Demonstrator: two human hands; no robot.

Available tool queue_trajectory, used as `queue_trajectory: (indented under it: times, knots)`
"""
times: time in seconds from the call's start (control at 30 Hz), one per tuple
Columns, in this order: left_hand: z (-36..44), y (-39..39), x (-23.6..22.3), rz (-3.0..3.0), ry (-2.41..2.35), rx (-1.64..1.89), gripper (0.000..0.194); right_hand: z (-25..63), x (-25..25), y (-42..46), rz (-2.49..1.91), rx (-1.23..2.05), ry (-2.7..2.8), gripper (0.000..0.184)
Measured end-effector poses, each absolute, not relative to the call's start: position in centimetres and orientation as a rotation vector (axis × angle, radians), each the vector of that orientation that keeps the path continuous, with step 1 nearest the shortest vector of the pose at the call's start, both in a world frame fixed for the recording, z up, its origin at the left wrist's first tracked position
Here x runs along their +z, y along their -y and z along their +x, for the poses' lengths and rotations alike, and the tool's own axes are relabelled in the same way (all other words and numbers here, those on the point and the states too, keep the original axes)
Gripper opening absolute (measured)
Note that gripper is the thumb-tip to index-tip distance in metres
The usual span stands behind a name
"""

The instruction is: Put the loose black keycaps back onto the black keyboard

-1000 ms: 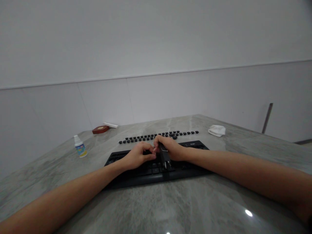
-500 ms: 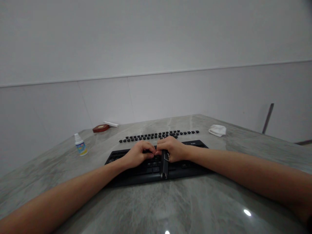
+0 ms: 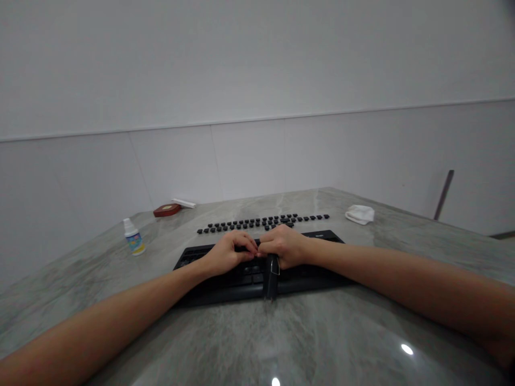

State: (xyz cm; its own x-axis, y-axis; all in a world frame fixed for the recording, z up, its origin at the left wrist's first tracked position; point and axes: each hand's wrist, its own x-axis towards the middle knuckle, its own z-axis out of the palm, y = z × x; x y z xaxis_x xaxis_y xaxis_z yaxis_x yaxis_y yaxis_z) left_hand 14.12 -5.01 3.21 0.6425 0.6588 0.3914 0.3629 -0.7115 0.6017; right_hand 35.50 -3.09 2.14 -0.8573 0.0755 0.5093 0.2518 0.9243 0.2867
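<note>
A black keyboard [image 3: 237, 294] lies on the table, partly covered by my hands and forearms. My right hand [image 3: 284, 245] is closed around a black stick-shaped tool [image 3: 271, 279] with a thin metal wire at its side; its lower end points toward me over the keyboard's front edge. My left hand [image 3: 231, 252] is closed, thumb and fingertips pinched together against the right fingertips above the keys. What lies between the fingertips is too small and hidden to make out. Several loose black keycaps [image 3: 241, 224] stand in rows just behind the keyboard.
On the left stands a white spray bottle [image 3: 134, 237] with a blue and yellow label. A reddish-brown box [image 3: 167, 210] and a white strip [image 3: 184, 203] lie at the back left. A crumpled white cloth [image 3: 360, 214] is at the right. Behind the grey table [image 3: 322, 338] rises a wall.
The black tool has tilted slightly, so its open lower end now faces more downward. My fingertips have shifted a little, still together over the keyboard. The keycap rows stay put.
</note>
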Motion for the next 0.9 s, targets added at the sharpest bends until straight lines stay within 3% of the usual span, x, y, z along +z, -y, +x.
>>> queue_trajectory:
  times: [0.13,0.67,0.9]
  knots:
    - [13.9,4.9,3.0,2.435,-0.816,0.842,0.013,35.5,2.9,3.6,-0.265,-0.609,2.734,0.011]
    - [14.0,5.3,3.2,2.523,-0.718,0.839,0.013,35.9,3.4,3.3,-0.048,-0.727,2.785,0.005]
    - [14.0,5.3,3.2,2.489,-0.696,0.837,0.013,36.1,2.8,2.5,0.031,-0.739,2.791,0.013]
